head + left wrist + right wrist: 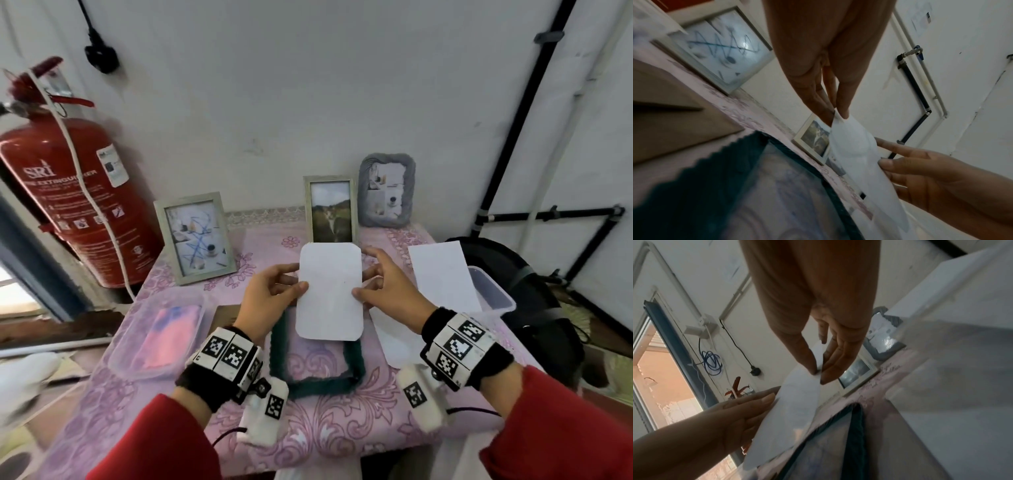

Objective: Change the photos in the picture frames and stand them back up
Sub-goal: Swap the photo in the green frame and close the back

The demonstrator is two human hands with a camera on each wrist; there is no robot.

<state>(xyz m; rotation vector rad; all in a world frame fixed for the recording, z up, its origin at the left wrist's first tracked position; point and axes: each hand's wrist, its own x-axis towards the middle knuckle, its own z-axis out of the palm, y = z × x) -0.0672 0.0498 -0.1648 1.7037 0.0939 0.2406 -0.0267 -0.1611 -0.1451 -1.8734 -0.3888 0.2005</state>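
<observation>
Both hands pinch the white card [329, 291] by its side edges, left hand [270, 294] and right hand [387, 291], holding it just above the green frame [317, 370] lying flat near the table's middle, likely to line it up. Three frames stand far.

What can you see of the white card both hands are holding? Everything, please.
The white card is a plain, blank rectangle with rounded corners; it looks like thin paper or card, bowing slightly in the wrist views. It is held upright above the dark green frame lying flat on the table, its blank side to the head camera. The left hand pinches its left edge, the right hand its right edge. Its other face is not visible.
</observation>
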